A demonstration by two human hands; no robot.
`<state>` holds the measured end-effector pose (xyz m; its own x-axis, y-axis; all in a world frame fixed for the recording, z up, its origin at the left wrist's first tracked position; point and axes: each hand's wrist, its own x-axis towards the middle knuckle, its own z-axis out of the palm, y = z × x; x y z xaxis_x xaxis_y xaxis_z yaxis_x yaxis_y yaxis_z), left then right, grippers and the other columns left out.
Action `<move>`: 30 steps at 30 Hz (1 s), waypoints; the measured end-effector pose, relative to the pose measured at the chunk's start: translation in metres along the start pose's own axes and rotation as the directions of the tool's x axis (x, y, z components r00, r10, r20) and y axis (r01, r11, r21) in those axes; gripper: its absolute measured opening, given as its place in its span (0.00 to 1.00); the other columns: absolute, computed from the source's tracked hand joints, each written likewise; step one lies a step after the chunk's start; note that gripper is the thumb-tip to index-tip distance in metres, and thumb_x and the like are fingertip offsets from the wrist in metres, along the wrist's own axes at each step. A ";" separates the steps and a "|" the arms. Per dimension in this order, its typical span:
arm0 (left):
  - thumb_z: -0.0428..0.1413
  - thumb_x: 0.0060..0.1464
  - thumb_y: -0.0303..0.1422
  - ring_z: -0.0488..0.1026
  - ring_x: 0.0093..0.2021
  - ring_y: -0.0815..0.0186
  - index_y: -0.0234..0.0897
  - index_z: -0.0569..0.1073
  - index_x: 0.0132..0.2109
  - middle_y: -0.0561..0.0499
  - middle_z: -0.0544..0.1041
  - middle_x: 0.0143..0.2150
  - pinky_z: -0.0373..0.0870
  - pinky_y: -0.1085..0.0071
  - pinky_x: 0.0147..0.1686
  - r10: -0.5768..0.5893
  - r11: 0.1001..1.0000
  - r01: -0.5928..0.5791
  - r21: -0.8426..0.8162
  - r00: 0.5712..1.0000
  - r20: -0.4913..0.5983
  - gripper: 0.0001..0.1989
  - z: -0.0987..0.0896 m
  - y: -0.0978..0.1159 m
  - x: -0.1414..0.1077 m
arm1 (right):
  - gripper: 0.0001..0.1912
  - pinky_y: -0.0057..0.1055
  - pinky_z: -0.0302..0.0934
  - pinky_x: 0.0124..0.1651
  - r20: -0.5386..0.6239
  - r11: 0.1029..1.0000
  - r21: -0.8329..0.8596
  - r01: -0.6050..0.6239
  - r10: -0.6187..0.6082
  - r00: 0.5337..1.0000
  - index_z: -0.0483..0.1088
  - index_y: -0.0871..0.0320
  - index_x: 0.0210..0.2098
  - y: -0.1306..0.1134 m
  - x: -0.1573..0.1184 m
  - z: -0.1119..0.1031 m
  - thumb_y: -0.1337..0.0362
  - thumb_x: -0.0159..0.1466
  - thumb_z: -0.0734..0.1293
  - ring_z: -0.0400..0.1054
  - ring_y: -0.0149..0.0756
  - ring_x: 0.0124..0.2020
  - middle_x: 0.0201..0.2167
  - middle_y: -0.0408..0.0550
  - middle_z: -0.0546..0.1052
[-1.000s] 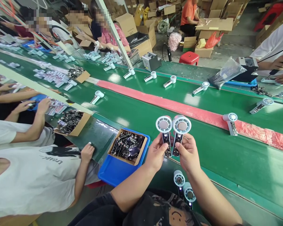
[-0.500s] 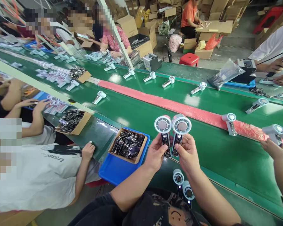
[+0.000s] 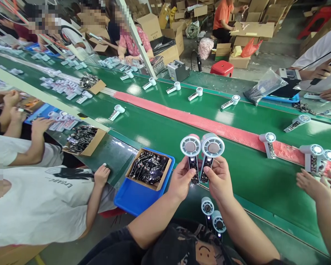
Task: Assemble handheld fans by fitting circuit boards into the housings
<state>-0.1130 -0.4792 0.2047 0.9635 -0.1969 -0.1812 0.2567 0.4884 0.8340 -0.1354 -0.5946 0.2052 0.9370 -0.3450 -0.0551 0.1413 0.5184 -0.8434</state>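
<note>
Your handheld fans [image 3: 190,145] show white rings around a dull pinkish centre, perhaps tan, above black boards. The tray [image 3: 129,200] is bright blue, the conveyor belt [image 3: 253,195] green, the bubble-wrap strip [image 3: 209,127] red, and your black shirt [image 3: 165,246] patterned.

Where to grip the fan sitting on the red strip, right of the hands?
Grip the round head of the white handheld fan by its rim, fingers coming from above. The rim looks smooth and free all round, while the dark circuit board along the handle looks exposed, so avoid pinching there.
</note>
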 end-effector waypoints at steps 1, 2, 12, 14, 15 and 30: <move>0.70 0.44 0.40 0.75 0.55 0.54 0.44 0.78 0.52 0.47 0.80 0.50 0.68 0.56 0.59 -0.004 1.000 0.004 -0.005 1.000 0.012 0.26 0.000 0.000 0.000 | 0.22 0.38 0.68 0.50 0.002 1.000 0.002 0.001 -0.001 1.000 0.67 0.52 0.46 0.000 0.000 0.000 0.60 0.55 0.76 0.74 0.38 0.48 0.46 0.47 0.79; 0.70 0.44 0.40 0.75 0.55 0.53 0.44 0.78 0.53 0.47 0.80 0.51 0.68 0.56 0.58 -0.005 1.000 0.005 -0.010 1.000 0.026 0.26 0.000 0.000 0.000 | 0.22 0.38 0.68 0.51 0.009 1.000 0.007 0.002 -0.002 1.000 0.66 0.52 0.46 -0.001 0.000 -0.001 0.60 0.55 0.76 0.74 0.38 0.48 0.46 0.47 0.79; 0.69 0.45 0.41 0.75 0.54 0.54 0.43 0.77 0.54 0.46 0.79 0.52 0.69 0.56 0.58 -0.016 1.000 0.015 0.005 0.998 0.061 0.27 0.001 0.001 0.001 | 0.21 0.34 0.68 0.45 0.072 0.999 0.006 0.051 -0.051 0.996 0.67 0.51 0.49 -0.002 -0.004 -0.005 0.62 0.58 0.75 0.74 0.34 0.42 0.48 0.47 0.79; 0.69 0.46 0.40 0.76 0.52 0.55 0.43 0.77 0.53 0.46 0.80 0.51 0.70 0.58 0.56 -0.009 1.000 0.010 -0.003 0.997 0.079 0.26 0.002 0.001 0.002 | 0.22 0.34 0.68 0.46 0.061 0.999 -0.002 0.053 -0.053 0.997 0.67 0.51 0.49 -0.002 -0.004 -0.005 0.62 0.58 0.75 0.74 0.35 0.43 0.47 0.47 0.79; 0.69 0.47 0.40 0.76 0.51 0.56 0.43 0.77 0.54 0.46 0.80 0.51 0.70 0.59 0.56 -0.005 1.000 0.006 -0.009 0.996 0.088 0.26 0.003 0.001 0.002 | 0.22 0.34 0.68 0.46 0.057 0.999 -0.003 0.054 -0.054 0.997 0.67 0.52 0.49 -0.002 -0.004 -0.005 0.62 0.58 0.75 0.74 0.35 0.43 0.47 0.47 0.79; 0.69 0.45 0.40 0.71 0.58 0.52 0.40 0.75 0.56 0.44 0.77 0.55 0.63 0.54 0.62 -0.058 0.998 0.057 0.021 0.998 0.040 0.31 -0.003 0.000 0.006 | 0.23 0.38 0.67 0.51 -0.007 1.000 0.021 -0.006 0.007 1.000 0.65 0.51 0.47 0.002 0.000 -0.002 0.61 0.55 0.76 0.74 0.36 0.48 0.46 0.45 0.79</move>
<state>-0.1073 -0.4778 0.2026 0.9433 -0.2585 -0.2084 0.3097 0.4587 0.8328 -0.1359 -0.5948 0.2024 0.9356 -0.3470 -0.0643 0.1420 0.5369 -0.8316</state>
